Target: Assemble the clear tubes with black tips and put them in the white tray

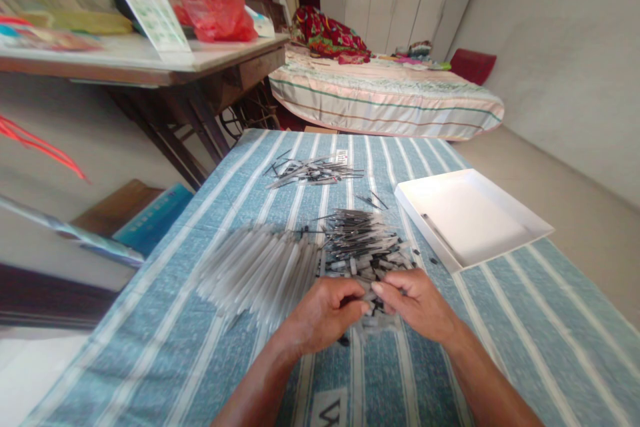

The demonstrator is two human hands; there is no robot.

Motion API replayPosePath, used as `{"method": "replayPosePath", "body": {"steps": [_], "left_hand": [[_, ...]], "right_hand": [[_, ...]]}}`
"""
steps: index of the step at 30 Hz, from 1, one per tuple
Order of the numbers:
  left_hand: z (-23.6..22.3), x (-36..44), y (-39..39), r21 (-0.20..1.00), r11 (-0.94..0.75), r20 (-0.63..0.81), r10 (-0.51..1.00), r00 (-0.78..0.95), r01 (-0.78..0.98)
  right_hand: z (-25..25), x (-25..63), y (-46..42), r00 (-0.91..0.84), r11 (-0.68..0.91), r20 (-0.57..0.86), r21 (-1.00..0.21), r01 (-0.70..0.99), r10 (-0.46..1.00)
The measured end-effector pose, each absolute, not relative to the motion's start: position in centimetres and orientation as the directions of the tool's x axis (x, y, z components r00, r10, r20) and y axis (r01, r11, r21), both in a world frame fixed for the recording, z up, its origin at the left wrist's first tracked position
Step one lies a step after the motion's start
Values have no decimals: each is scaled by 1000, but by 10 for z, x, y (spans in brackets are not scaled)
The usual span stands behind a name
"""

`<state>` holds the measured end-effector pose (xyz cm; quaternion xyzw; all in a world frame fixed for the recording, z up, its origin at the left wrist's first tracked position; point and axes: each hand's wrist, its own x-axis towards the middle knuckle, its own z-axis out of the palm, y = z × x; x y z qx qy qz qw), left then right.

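Observation:
My left hand [325, 312] and my right hand [419, 301] are close together over the near part of a pile of small clear and black pen caps [370, 268]. Thumb and fingers are pinched in both, and whatever sits between the fingertips is too small and hidden to make out. To the left of the caps lies a row of translucent pen barrels [260, 267]. Just beyond the caps is a heap of thin dark-tipped pen refills [355, 230]. A looser pile of refills or similar thin sticks [315, 172] lies farther back.
An open white box [487, 217] with one slim dark stick inside stands on the right of the striped tablecloth [165, 320]. A wooden desk [225, 67] with a red plastic bag [220, 17] is at the back left. A bed [385, 97] stands behind.

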<state>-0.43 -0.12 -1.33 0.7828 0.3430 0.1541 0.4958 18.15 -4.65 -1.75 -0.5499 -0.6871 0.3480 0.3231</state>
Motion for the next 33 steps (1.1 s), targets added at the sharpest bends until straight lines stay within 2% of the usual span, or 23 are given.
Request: {"method": "replayPosePath", "body": {"steps": [7,13,18,23,28,33], "left_hand": [[-10,-5,-1,888,-257,-92,713,695,381],[-10,-5,-1,907,-245,-54,737,674,342],[-10,-4,-2,895,-270,-40,745,665,356],[-11,-3,-2,880,-309,-4,756,655,362],[-11,-3,-1,873,-323,8,758,652,366],[-13,-3,-1,862,-350,46,773,633,366]], "right_hand": [[-16,184,-46,-178,201,130,-854,480,976],[-17,179,-45,-102,114,70,-837,535,992],[-16,177,-44,-132,158,105,-848,506,986],[-15,175,-43,-78,73,37,-849,524,996],[-13,175,-43,-122,129,78,-856,501,989],[-13,175,-43,-69,81,54,-860,505,996]]}}
